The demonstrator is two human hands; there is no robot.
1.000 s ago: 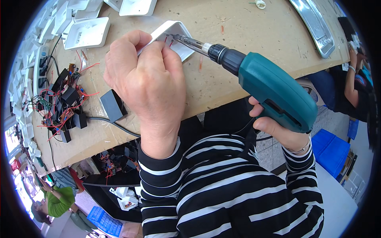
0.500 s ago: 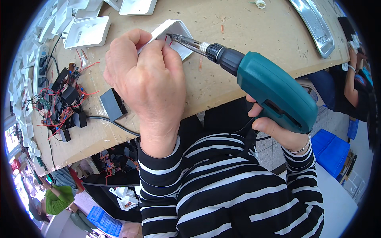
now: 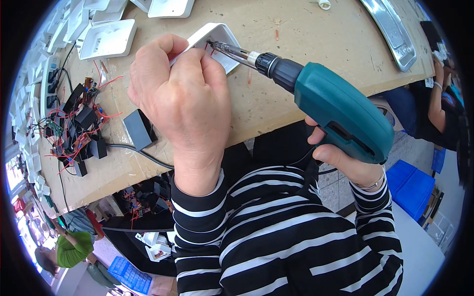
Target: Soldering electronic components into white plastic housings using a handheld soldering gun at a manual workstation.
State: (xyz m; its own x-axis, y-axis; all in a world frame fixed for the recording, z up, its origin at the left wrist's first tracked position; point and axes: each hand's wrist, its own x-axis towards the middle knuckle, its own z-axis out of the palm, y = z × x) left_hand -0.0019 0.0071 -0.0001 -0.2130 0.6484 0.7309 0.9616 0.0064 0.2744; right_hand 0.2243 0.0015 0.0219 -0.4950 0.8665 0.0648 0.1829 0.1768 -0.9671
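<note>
My right hand [image 3: 340, 155] is wrapped round a teal soldering gun [image 3: 340, 111] with a black collar and a metal barrel. Its tip reaches into a white plastic case [image 3: 228, 39], beside short red wires [image 3: 212, 50] inside. With closed fingers, my left hand [image 3: 185, 93] grips the near left side of that case, tilted above the table. The hand hides much of the case, and the exact contact at the tip is too small to make out. Just left of my left wrist lies a small black box [image 3: 139, 129].
On the brown table [image 3: 276, 98], a tangle of circuit boards and red wires [image 3: 81, 123] lies left, near a power strip [image 3: 52, 86]. White cases [image 3: 108, 40] pile up at the far left. A metal tray [image 3: 390, 34] sits far right. Other people [image 3: 74, 244] are beyond both sides.
Almost nothing differs. The soldering gun and the case sit a few pixels higher in the picture, with both hands keeping their grips.
</note>
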